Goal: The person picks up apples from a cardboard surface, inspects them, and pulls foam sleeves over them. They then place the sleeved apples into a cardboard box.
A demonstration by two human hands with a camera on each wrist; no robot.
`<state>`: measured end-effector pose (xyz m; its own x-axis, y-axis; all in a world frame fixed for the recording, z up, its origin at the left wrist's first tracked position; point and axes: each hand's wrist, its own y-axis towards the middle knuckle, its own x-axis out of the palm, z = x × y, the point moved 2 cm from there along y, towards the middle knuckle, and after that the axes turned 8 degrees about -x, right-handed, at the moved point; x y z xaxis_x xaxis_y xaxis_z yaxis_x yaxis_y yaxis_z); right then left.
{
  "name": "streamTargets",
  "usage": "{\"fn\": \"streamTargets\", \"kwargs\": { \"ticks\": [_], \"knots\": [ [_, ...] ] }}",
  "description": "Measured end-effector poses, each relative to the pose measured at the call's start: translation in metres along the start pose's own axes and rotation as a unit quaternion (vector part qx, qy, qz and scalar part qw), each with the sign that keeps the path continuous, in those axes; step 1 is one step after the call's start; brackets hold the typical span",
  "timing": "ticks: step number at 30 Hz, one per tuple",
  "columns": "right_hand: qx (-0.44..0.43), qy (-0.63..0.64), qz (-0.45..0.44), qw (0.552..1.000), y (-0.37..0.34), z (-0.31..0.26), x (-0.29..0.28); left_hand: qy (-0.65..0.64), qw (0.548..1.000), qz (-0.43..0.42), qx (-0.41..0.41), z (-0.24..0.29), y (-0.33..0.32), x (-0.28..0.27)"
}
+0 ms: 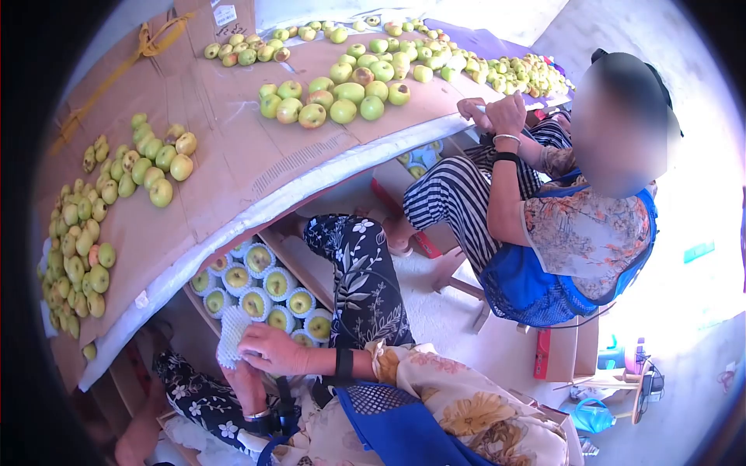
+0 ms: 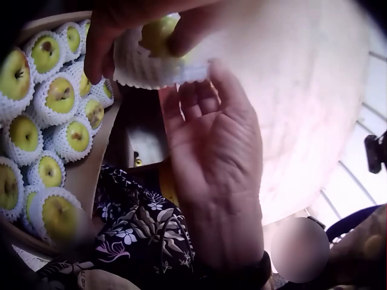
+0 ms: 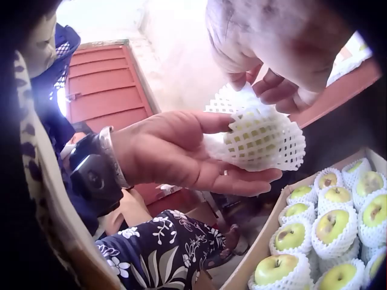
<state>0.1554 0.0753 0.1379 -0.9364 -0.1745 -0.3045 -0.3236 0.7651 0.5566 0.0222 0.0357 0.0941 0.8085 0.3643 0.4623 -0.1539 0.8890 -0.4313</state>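
Observation:
A green apple (image 3: pixel 254 134) sits inside a white foam net (image 3: pixel 283 148). My left hand (image 3: pixel 181 151), with a bracelet on its wrist, holds the netted apple, the thumb above and the fingers beneath. My right hand (image 3: pixel 278 54) comes from above and pinches the net's upper edge. In the head view both hands, left (image 1: pixel 247 386) and right (image 1: pixel 276 353), meet over my lap with the net standing up between them. From the left wrist, the right palm (image 2: pixel 214 145) faces the camera, its fingertips at the net's rim. The apple (image 2: pixel 159 36) shows through the net's mouth.
An open cardboard box (image 3: pixel 261 244) beside my knees holds rows of netted apples (image 1: pixel 252 303). On the cardboard-covered table (image 1: pixel 225 186) lie heaps of loose apples (image 1: pixel 342 93). Another person (image 1: pixel 575 233) in striped trousers sits to the right, near a blue jug (image 1: pixel 592 417).

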Motion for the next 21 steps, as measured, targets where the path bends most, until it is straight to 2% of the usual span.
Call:
{"fn": "streamTargets", "kwargs": {
  "ticks": [2, 4, 5, 6, 7, 8, 9, 11, 12, 14, 15, 17, 18, 20, 21],
  "knots": [
    [-0.005, -0.029, -0.026, 0.999, -0.001, -0.004, 0.002, 0.0, 1.0, -0.009, 0.027, -0.002, 0.003, -0.006],
    [0.067, -0.031, -0.015, 0.997, 0.001, -0.006, -0.004, 0.043, 0.995, 0.052, 0.073, 0.016, -0.005, 0.009],
    [0.103, -0.034, -0.009, 0.994, 0.001, -0.006, -0.006, 0.042, 0.995, 0.053, 0.073, 0.014, -0.002, 0.004],
    [0.103, -0.034, -0.009, 0.994, 0.001, -0.004, -0.005, 0.166, 0.975, 0.049, 0.138, 0.019, 0.0, 0.004],
    [0.094, -0.019, -0.014, 0.995, -0.001, -0.002, 0.0, 0.288, 0.936, 0.044, 0.2, 0.023, 0.0, 0.006],
    [0.085, -0.004, -0.02, 0.996, -0.002, 0.001, 0.003, 0.344, 0.912, 0.079, 0.206, 0.022, -0.005, 0.008],
    [0.086, -0.003, -0.02, 0.996, -0.005, 0.005, 0.006, 0.345, 0.913, 0.08, 0.205, 0.021, -0.007, 0.013],
    [0.179, 0.111, -0.039, 0.977, -0.012, 0.017, 0.013, 0.306, 0.918, 0.085, 0.236, 0.021, -0.011, 0.017],
    [0.179, 0.113, -0.04, 0.977, -0.011, 0.017, 0.013, 0.306, 0.918, 0.087, 0.237, 0.025, -0.013, 0.019],
    [0.252, 0.196, -0.035, 0.947, -0.014, 0.019, 0.013, 0.43, 0.871, 0.127, 0.199, 0.033, -0.019, 0.022],
    [0.253, 0.197, -0.034, 0.946, -0.017, 0.023, 0.015, 0.432, 0.871, 0.127, 0.197, 0.035, -0.021, 0.026],
    [0.228, 0.23, -0.004, 0.946, -0.02, 0.031, 0.019, 0.472, 0.827, 0.101, 0.288, 0.042, -0.024, 0.036],
    [0.226, 0.23, -0.005, 0.946, -0.017, 0.028, 0.016, 0.472, 0.827, 0.102, 0.289, 0.046, -0.025, 0.037],
    [0.268, 0.261, -0.016, 0.927, -0.015, 0.023, 0.01, 0.541, 0.781, 0.062, 0.307, 0.052, -0.029, 0.043],
    [0.269, 0.263, -0.016, 0.926, -0.016, 0.025, 0.009, 0.542, 0.78, 0.063, 0.306, 0.055, -0.031, 0.044]
  ]
}}
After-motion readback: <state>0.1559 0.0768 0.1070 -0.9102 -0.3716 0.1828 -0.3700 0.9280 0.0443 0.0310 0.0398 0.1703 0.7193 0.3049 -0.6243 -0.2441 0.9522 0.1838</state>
